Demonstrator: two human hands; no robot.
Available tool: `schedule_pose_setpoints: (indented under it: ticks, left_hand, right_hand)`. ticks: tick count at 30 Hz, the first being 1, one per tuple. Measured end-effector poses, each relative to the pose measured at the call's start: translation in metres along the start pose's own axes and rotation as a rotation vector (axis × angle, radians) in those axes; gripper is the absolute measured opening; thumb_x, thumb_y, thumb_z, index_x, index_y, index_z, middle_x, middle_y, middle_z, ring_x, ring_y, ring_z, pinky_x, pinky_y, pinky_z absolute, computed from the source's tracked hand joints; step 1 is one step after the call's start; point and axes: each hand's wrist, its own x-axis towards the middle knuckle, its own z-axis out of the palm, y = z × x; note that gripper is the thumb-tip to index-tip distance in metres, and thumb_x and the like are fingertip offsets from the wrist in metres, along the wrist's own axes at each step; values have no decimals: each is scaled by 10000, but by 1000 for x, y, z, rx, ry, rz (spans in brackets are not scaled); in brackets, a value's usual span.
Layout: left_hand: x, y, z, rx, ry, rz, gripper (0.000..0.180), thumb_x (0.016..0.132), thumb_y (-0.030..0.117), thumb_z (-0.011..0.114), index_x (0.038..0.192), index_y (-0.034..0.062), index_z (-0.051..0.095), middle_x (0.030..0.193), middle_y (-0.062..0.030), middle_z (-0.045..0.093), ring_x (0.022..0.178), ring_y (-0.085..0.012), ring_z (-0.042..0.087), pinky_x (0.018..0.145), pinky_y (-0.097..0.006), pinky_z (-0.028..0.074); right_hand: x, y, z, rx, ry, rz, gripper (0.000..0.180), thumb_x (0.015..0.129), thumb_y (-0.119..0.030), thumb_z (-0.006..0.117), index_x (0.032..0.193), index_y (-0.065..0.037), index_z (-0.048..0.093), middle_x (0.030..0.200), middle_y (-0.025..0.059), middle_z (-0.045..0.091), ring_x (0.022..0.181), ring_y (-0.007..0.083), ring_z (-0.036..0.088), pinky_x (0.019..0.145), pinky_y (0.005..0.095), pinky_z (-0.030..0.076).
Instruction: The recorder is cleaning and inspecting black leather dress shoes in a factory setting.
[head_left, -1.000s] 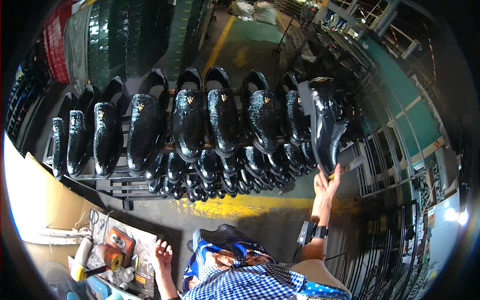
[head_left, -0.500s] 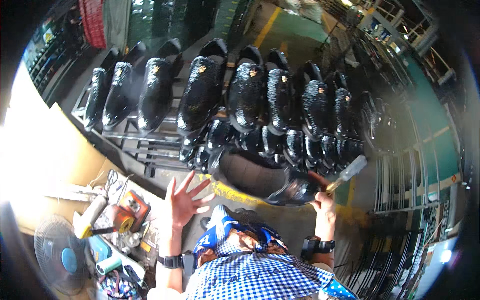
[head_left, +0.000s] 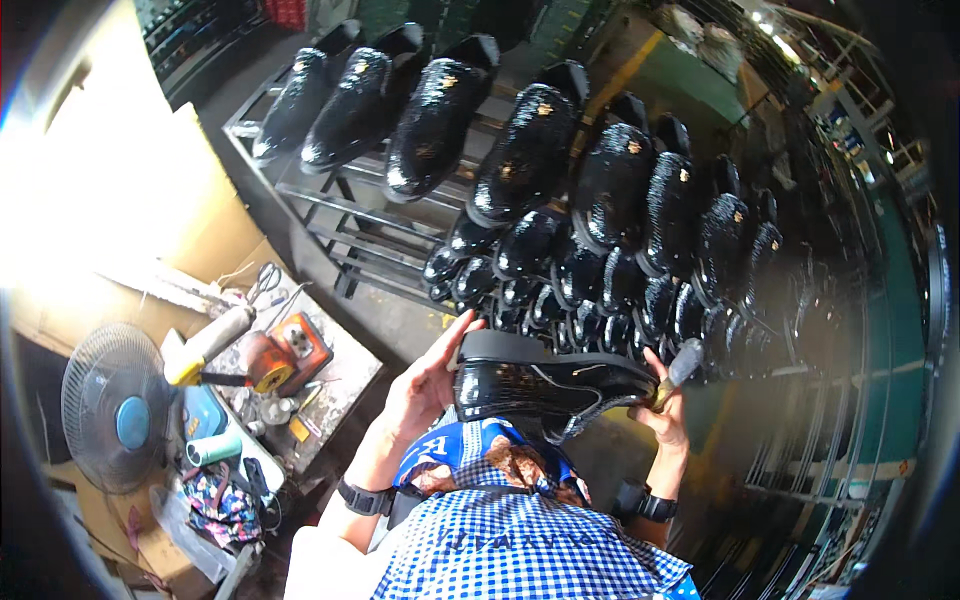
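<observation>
Before the rack's (head_left: 330, 215) front edge, left hand (head_left: 425, 385) steadies the glossy black leather shoe's (head_left: 550, 385) heel, fingers spread; right hand's (head_left: 668, 412) fingers grip its toe and a brush (head_left: 682, 362).

One head-worn fisheye view, looking steeply down and forward; hands close at 6 o'clock, rack (head_left: 330, 215) farther off toward 12 o'clock.

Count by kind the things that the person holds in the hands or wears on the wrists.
Glossy black shoe: 1, between left hand and right hand
Small grey-tipped tool: 1, in the right hand
Dark wristband: 2, one on each wrist
Total: 4
</observation>
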Motion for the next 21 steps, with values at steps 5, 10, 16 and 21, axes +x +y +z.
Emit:
schedule_pose_setpoints:
  ticks: [5,10,16,21]
  left_hand:
    - [-2,8,-1,-2,-9,-106,693,834,318,477,1406,184,109,1446,-74,132,1250,-244,313,967,-437,337]
    - [6,11,8,266,19,-161,743,803,174,563,1402,179,124,1442,-79,154,1275,-212,267,864,-388,449]
    - [2,-7,2,271,254,-128,614,848,211,464,1387,152,177,1349,-95,355,1049,-247,532,808,-407,490]
    - [-18,-24,-65,226,489,-123,477,841,242,494,1284,103,390,1237,-76,484,1032,-233,539,840,-361,474]
  right_hand:
    - [0,25,-5,68,43,-26,802,552,18,748,1266,-5,382,1097,92,562,986,178,554,860,315,453]
    - [-23,58,-20,148,187,-206,726,559,-75,797,1188,19,447,1087,136,560,964,218,563,820,342,471]
    - [-30,79,-44,448,472,-244,451,642,-140,658,1065,-60,523,631,35,483,419,127,379,456,247,362]
    - [-52,31,-108,799,774,-586,199,798,-262,612,913,-128,519,712,8,547,393,112,366,395,225,293]
